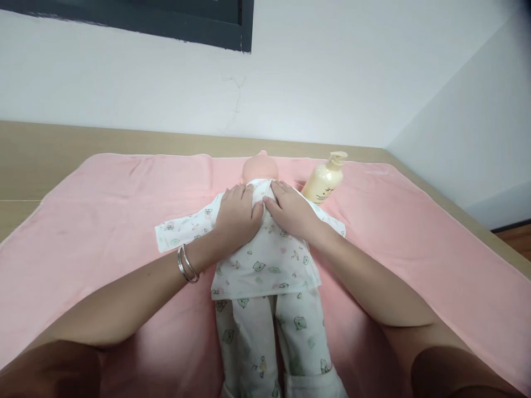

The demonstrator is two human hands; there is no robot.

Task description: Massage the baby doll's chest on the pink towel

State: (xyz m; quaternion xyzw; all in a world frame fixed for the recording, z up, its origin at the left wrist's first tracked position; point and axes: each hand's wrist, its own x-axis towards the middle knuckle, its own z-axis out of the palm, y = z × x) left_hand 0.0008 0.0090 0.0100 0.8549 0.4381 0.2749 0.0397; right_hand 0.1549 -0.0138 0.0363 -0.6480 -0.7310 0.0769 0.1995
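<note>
A baby doll (260, 167) lies on a pink blanket, its head toward the wall. It wears a white patterned top (269, 265) with long sleeves spread to both sides, and matching trousers (255, 337). My left hand (238, 215) lies flat on the left side of the top's chest, fingers pointing toward the doll's head. My right hand (292, 210) rests flat on the right side of the chest, its thumb close to my left thumb. Neither hand grips anything that shows. Two silver bangles (188, 264) circle my left wrist.
The pink blanket (136, 221) covers most of a wooden surface (124, 141). A cream pump bottle (324, 179) leans beyond the doll's right-hand sleeve. Behind rises a white wall (315, 77) with a dark frame (166, 27) at upper left.
</note>
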